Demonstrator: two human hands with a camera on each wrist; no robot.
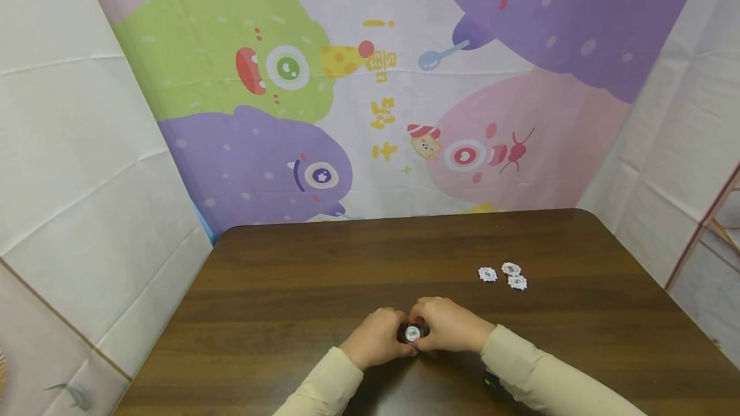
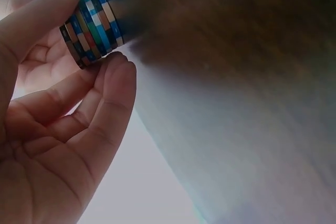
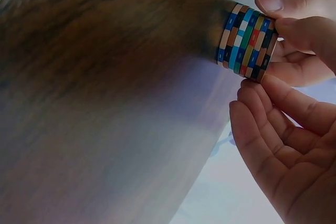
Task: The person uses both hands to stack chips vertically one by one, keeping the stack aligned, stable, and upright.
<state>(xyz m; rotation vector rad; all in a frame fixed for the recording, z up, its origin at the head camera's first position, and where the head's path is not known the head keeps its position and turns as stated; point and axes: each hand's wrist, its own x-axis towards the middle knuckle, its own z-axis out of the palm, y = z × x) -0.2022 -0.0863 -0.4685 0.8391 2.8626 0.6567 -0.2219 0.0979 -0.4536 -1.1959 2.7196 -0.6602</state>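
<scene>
A short stack of poker chips (image 1: 412,334) stands on the table near its front, topped by a dark chip with a white centre marked 100. From the left side my left hand (image 1: 378,338) holds the stack between thumb and fingertips. My right hand (image 1: 452,327) grips it from the opposite side in the same way. In the left wrist view, the edge of the chip stack (image 2: 93,27) shows blue, tan, green and dark bands. The right wrist view has the same stack (image 3: 247,41), with fingertips at its rim near the top chip.
To the right and farther back on the brown wooden table (image 1: 300,275) lie white poker chips: a single chip (image 1: 487,274) and, beside it, two touching ones (image 1: 517,282). A cartoon-printed cloth (image 1: 277,165) hangs behind the table's far edge.
</scene>
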